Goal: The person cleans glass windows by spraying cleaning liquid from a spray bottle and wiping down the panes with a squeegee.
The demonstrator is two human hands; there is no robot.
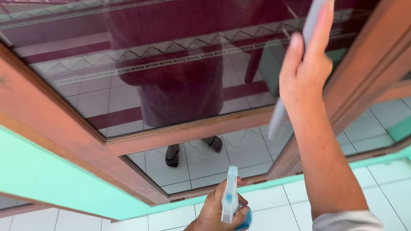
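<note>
In the upper right of the frame, the right hand (303, 73) is closed around a long, flat pale grey handle (300, 48) that runs up out of the top edge and lies against the tinted glass pane (119, 39) of a window. The pane sits in a reddish-brown wooden frame (20, 100) set into a mint-green wall (6, 162). At the bottom centre, the left hand (215, 216) grips a translucent white spray bottle with a blue body (231, 202), held upright, well apart from the glass. White floor tiles (408, 197) fill the lower right.
</note>
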